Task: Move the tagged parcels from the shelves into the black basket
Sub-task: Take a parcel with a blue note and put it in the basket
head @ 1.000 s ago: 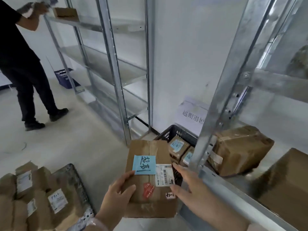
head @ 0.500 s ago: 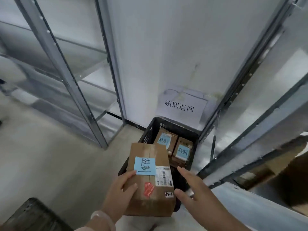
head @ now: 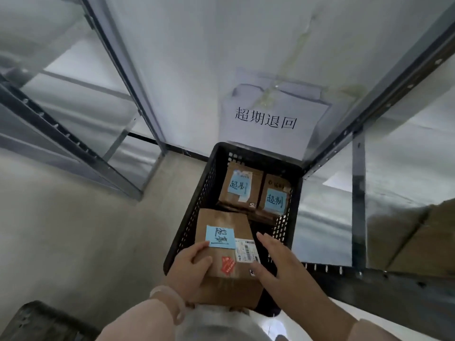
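1. The tagged parcel [head: 225, 252] has dropped lower, over the black basket's [head: 190, 217] near end, lower centre (two parcels [head: 240, 187] lie inside).
2. Left hand [head: 188, 270] fingers grip its left edge; right hand [head: 277, 265], fingers straight, perhaps touches its right side.

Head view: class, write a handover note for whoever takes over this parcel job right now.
Left hand grips the tagged parcel by its near left corner; right hand open beside its right edge.
The parcel hangs over the near end of the black basket, not yet released.
Done: two tagged parcels lie at the basket's far end.
Left: set this one down; then check the shelves for more.
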A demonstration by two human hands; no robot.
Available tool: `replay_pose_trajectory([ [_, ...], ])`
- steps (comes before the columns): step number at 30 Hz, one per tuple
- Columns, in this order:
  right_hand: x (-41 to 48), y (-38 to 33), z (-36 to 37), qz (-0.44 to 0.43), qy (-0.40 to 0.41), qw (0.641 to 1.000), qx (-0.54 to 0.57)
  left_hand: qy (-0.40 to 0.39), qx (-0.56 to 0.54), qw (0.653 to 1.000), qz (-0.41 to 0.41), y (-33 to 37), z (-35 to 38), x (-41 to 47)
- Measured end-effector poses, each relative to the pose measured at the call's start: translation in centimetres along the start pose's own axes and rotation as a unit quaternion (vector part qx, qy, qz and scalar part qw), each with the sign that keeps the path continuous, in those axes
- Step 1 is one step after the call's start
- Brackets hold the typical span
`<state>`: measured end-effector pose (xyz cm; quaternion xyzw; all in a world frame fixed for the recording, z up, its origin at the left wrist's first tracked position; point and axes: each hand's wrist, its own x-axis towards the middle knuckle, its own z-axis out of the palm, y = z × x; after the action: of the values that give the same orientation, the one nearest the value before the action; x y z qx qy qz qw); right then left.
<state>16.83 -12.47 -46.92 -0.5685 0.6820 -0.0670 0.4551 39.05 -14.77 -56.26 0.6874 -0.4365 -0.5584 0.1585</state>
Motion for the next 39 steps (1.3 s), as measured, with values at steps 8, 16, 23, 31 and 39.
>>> replay_pose_trajectory([
  [8,5.6,3.5,3.3,0.083,0.027,0.996,0.035,-0.055,0.021,0.997,-0.053,-2.4,1.5,8.5],
  [16,9.7,6.5,6.9,0.126,0.095,0.983,0.091,-0.079,0.054,0.995,-0.023,-5.9,2.9,14.7],
  [23,10.3,8.2,9.5,0.131,0.115,0.980,0.091,-0.093,0.054,0.994,-0.001,-9.7,3.9,17.0],
  [31,9.1,7.9,11.1,0.137,0.101,0.985,-0.012,-0.161,0.262,0.950,0.056,-11.3,3.5,17.9],
  [39,2.3,3.8,9.3,0.114,0.182,0.971,-0.108,-0.096,0.427,0.821,0.367,-0.3,1.5,9.9],
])
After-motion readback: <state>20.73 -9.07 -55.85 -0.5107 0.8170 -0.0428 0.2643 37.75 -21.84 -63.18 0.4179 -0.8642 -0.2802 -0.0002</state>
